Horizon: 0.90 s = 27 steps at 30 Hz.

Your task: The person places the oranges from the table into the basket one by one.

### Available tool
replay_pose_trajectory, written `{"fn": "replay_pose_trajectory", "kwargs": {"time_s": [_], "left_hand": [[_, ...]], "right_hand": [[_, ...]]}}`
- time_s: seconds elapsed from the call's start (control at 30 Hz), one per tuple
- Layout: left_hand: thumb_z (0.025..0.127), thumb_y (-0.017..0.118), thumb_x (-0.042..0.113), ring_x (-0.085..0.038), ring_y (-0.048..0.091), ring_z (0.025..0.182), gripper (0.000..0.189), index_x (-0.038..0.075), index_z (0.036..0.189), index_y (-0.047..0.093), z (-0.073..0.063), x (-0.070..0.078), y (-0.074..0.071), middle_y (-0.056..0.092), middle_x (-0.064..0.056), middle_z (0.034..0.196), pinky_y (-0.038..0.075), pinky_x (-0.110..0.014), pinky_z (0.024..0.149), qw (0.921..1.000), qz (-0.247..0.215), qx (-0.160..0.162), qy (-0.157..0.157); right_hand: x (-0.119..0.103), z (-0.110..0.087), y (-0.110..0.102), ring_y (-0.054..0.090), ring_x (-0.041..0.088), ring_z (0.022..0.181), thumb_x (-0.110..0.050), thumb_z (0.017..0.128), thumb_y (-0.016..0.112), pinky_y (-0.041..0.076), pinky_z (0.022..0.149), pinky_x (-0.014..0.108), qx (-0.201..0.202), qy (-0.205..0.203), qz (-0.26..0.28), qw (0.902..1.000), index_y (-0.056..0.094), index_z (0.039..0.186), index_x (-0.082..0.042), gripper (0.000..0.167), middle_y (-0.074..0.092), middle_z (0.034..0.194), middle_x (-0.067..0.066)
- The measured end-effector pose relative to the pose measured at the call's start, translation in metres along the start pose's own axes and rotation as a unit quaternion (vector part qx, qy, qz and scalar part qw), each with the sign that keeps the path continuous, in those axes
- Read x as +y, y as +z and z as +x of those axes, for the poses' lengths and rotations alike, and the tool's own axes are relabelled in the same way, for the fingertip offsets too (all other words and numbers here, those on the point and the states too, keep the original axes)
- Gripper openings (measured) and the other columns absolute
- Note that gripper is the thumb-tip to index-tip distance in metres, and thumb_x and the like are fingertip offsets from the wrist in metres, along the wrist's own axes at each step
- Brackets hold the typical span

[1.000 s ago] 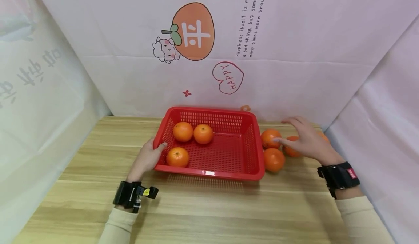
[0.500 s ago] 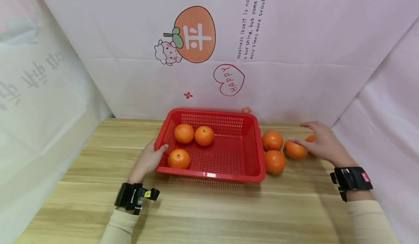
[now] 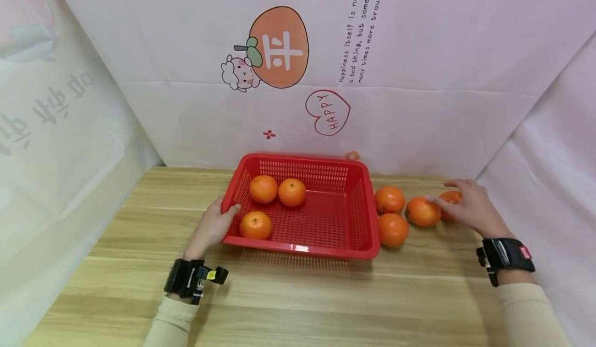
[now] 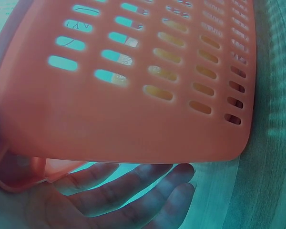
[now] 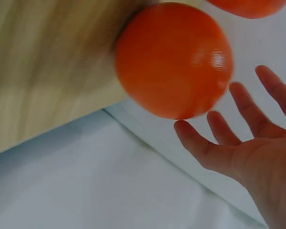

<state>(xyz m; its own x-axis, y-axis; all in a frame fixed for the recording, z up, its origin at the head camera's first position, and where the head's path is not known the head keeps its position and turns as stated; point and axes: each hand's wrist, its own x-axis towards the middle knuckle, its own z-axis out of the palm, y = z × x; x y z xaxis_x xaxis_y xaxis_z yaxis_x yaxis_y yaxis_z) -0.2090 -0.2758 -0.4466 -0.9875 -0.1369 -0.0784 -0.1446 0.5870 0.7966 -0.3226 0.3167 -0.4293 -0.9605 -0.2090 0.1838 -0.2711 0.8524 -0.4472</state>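
A red plastic basket (image 3: 321, 217) stands on the wooden table, with three oranges inside along its left part. My left hand (image 3: 216, 227) grips the basket's left edge, thumb over the rim. In the left wrist view, the fingers (image 4: 119, 195) lie against the outside of the slotted wall. My right hand (image 3: 472, 207) hovers over the rightmost orange (image 3: 449, 202), partly covering it, with fingers spread. The right wrist view shows an orange (image 5: 174, 59) beside the fingertips; whether they touch is hard to tell. Another orange (image 3: 423, 211) lies just left of this hand.
Two oranges, a back one (image 3: 390, 199) and a front one (image 3: 393, 230), sit against the basket's right side. A printed white cloth (image 3: 400, 119) rises behind the table (image 3: 298, 305), and white cloth hangs at both sides.
My right hand has moved right, from above the oranges near the basket to the rightmost orange. My left hand keeps its hold on the basket's edge.
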Motion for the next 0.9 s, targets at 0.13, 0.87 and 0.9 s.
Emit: {"fn": "replay_pose_trajectory", "kwargs": {"time_s": [0.13, 0.87, 0.9], "left_hand": [[0.110, 0.051, 0.034, -0.025, 0.069, 0.097, 0.048, 0.003, 0.147, 0.051, 0.000, 0.000, 0.000, 0.070, -0.020, 0.127, 0.051, -0.030, 0.079, 1.0000, -0.002, 0.001, 0.000], [0.111, 0.049, 0.036, -0.024, 0.069, 0.097, 0.048, 0.006, 0.149, 0.050, -0.001, 0.001, 0.000, 0.069, -0.018, 0.127, 0.052, -0.028, 0.079, 0.9998, -0.016, -0.005, -0.015], [0.111, 0.049, 0.035, -0.024, 0.069, 0.097, 0.048, 0.006, 0.149, 0.050, 0.000, 0.001, 0.000, 0.069, -0.018, 0.127, 0.052, -0.028, 0.079, 0.9997, -0.018, -0.006, -0.016]], "right_hand": [[0.011, -0.002, 0.003, 0.029, 0.068, 0.135, -0.052, 0.097, 0.070, 0.030, 0.103, 0.078, -0.008, 0.034, 0.011, 0.9993, 0.050, 0.141, 0.012, 0.080, 0.033, 0.148, 0.050], [0.046, 0.016, 0.023, 0.038, 0.064, 0.129, -0.056, 0.104, 0.056, 0.037, 0.102, 0.074, -0.021, 0.089, 0.023, 0.9955, 0.036, 0.147, 0.022, 0.091, 0.037, 0.143, 0.051], [0.047, 0.017, 0.024, 0.037, 0.065, 0.130, -0.058, 0.103, 0.055, 0.036, 0.103, 0.074, -0.025, 0.098, 0.022, 0.9947, 0.034, 0.149, 0.022, 0.094, 0.035, 0.145, 0.051]]}}
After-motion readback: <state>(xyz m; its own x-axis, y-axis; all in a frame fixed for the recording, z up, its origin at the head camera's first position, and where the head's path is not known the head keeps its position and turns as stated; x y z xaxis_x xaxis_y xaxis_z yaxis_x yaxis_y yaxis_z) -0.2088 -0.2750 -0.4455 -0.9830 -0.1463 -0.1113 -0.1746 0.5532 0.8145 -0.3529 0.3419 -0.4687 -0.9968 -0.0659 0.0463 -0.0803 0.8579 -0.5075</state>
